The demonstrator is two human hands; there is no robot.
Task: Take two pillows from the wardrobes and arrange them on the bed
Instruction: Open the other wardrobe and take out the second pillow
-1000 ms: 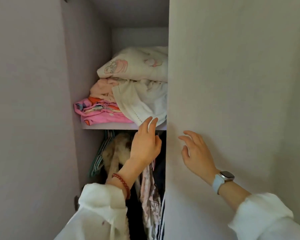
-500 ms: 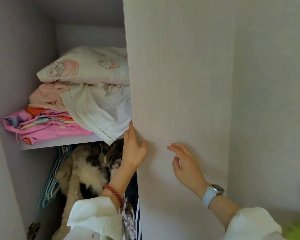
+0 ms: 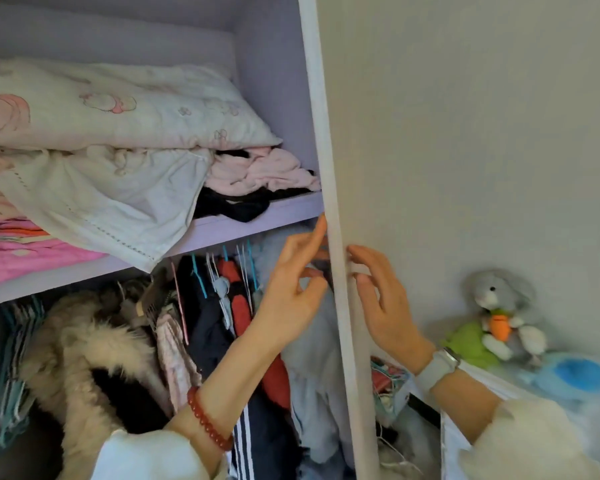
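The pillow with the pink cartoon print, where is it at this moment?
In the head view, the pillow lies at upper left, on top of the folded linens on the wardrobe shelf, left of the door.

No readable text, label, brand, number or sign was found. Only cartoon prints were seen on the pillow [image 3: 118, 105], without legible lettering, and the face of the watch [image 3: 439, 367] was turned too far aside to be read.

cream pillow [image 3: 125, 109] with pink cartoon prints, lilac shelf [image 3: 257, 220]
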